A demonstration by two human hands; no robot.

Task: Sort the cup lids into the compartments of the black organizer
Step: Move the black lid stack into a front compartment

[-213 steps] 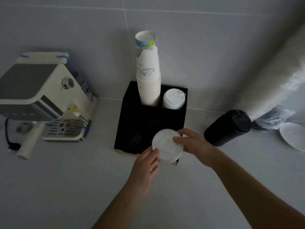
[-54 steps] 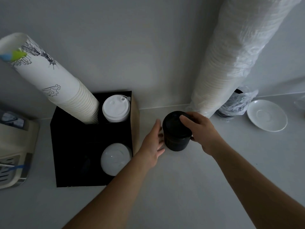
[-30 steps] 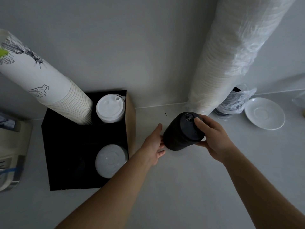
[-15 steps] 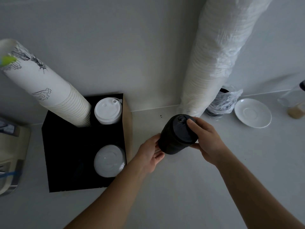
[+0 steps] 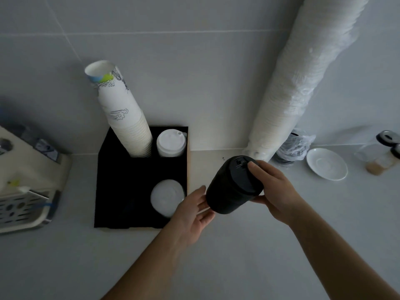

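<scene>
Since a moment ago we have tipped the black stack of lids (image 5: 232,187) further and carried it left, nearer the black organizer (image 5: 121,180). Our right hand (image 5: 272,191) grips its top end, fingers curled around the rim. Our left hand (image 5: 192,215) lies flat and relaxed under its lower end, fingertips touching it. White lids (image 5: 171,142) fill the organizer's back right compartment, clear lids (image 5: 166,197) the front right, paper cups (image 5: 125,118) the back left. All stands on a pale worktop (image 5: 238,256).
</scene>
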